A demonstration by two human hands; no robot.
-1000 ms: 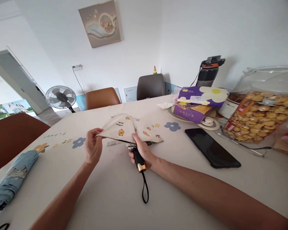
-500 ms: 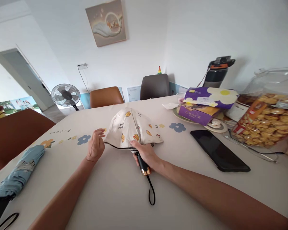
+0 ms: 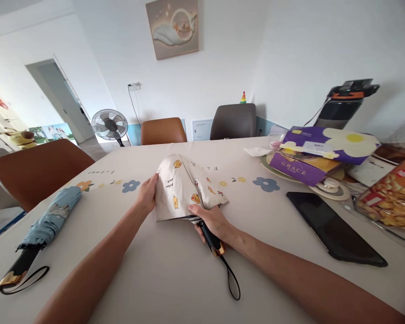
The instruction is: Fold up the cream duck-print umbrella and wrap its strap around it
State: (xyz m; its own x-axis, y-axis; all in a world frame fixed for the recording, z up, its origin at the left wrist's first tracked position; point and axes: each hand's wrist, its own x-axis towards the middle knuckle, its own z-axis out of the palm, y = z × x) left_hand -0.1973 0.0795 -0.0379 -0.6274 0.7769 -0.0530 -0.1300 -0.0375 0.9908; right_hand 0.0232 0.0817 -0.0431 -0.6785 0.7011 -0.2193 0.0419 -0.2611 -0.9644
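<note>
A white folding umbrella [image 3: 180, 189] with a yellow duck print rests on the table, its canopy loosely gathered and bulging. My right hand [image 3: 212, 220] is closed around it where the canopy's edge meets the black handle, thumb pressing the fabric. The handle has a gold-coloured end, and a black wrist strap [image 3: 234, 283] loops from it onto the table. At the canopy's left side my left hand [image 3: 148, 193] grips the cloth, with its fingertips partly hidden behind the fabric. A second umbrella [image 3: 52, 220], light blue and folded, lies to the left of my left arm.
On the right lie a black phone [image 3: 335, 227], purple boxes [image 3: 299, 166] on a plate, a dark bottle [image 3: 340, 108] and a container of biscuits [image 3: 394, 198]. Chairs, including a brown one [image 3: 164, 130] and a grey one [image 3: 232, 121], stand around the table. A fan [image 3: 110, 124] is behind it.
My left hand has moved right and up onto the canopy's left side and taken hold of it. The canopy's left edge has drawn inward. The view has turned slightly left.
</note>
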